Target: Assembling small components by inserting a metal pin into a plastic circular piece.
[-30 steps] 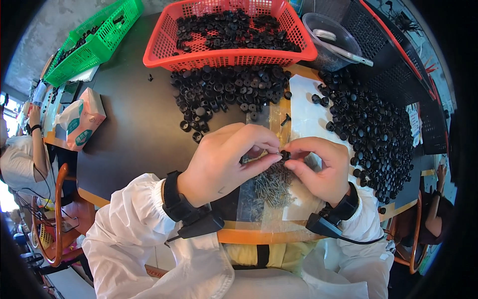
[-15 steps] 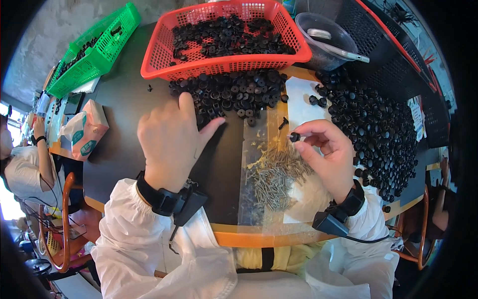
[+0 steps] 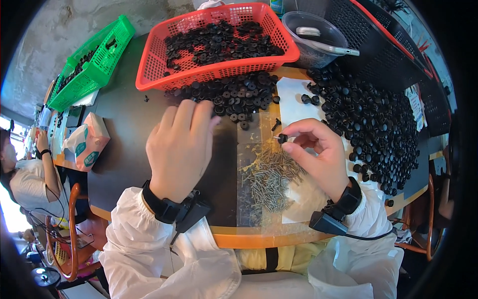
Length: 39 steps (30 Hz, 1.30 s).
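My right hand [image 3: 321, 154] pinches a small black cap with a screw [image 3: 282, 138] between thumb and forefinger; its thin metal shank points left. Just below and left of that hand is a heap of metal screws [image 3: 269, 184] on a clear sheet. My left hand [image 3: 181, 147] is over the dark tabletop, in front of a pile of black round discs and caps [image 3: 239, 92]. Its fingers are bent together with the thumb close to them; what they hold, if anything, is hidden. A loose black stemmed piece [image 3: 277, 124] lies above the right fingertips.
A red basket [image 3: 219, 70] of black parts stands at the back, beside a clear tub [image 3: 318, 62] with a phone on it. Many black caps [image 3: 378, 129] cover the right side. At left are a tissue pack [image 3: 92, 142], a green basket [image 3: 94, 74] and another person [image 3: 35, 184].
My left hand has drawn its spread thumb and fingers together and shifted slightly right. The right hand keeps its pinch on the black cap with the screw. The whole view has shifted slightly.
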{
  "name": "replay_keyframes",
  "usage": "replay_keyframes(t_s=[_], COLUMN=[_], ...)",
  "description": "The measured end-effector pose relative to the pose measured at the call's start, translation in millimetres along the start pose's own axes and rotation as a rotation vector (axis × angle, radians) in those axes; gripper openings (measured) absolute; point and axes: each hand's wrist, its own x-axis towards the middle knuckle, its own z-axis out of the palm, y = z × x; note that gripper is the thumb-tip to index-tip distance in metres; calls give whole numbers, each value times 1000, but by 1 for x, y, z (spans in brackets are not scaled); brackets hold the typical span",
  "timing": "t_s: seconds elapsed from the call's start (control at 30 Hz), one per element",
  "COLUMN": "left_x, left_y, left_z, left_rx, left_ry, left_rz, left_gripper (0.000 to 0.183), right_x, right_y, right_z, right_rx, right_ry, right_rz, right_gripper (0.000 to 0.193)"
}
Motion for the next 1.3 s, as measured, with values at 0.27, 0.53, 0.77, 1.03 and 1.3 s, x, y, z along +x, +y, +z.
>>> replay_keyframes(t_s=[0.27,0.53,0.77,1.03,1.3], left_x=[-19,-21,-19,-19,-21], left_y=[30,30,30,31,32], left_z=[2,7,7,9,7], left_rx=[-1404,-1480,-1445,-1425,-1440], left_ry=[-276,-269,-262,-204,-213], left_rz=[-206,-148,-86,-84,-103], left_gripper=[29,34,32,33,34], right_x=[-6,-6,-6,-7,-8], right_y=[-1,-3,1,0,-6], right_z=[4,4,5,6,4], right_rx=[-32,-180,-193,-187,-208], right_ry=[-44,-18,-34,-48,-20], right_rz=[-51,-158,-199,-213,-231], right_gripper=[21,24,23,24,25])
